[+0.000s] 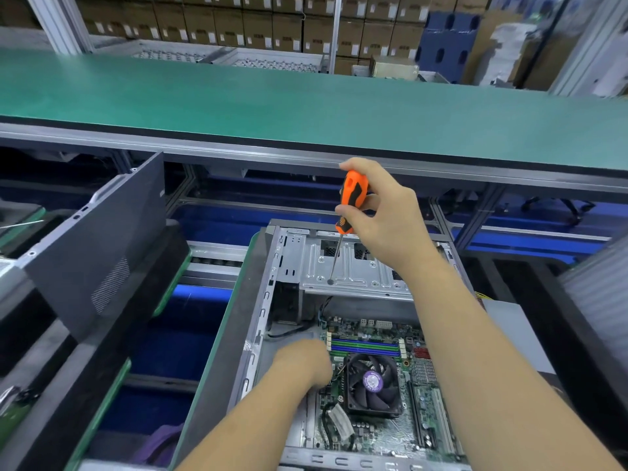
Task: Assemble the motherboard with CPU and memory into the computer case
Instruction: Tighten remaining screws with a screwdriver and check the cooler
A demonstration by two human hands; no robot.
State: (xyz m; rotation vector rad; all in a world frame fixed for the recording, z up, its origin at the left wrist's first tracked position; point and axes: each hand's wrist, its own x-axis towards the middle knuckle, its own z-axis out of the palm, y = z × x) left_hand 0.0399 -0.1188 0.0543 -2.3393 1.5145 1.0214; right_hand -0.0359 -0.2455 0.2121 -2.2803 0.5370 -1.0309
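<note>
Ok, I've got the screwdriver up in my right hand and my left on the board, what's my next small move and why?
Probably bring the screwdriver down to where the left hand rests at the motherboard edge. The right hand holds its tip over the drive bracket, off the board, which already lies in the case.

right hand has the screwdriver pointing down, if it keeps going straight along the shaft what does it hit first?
Probably the silver drive bay plate of the case. The right hand grips the screwdriver, whose tip sits at or just above a dark spot on it, perhaps a screw; depth is unclear.
</note>
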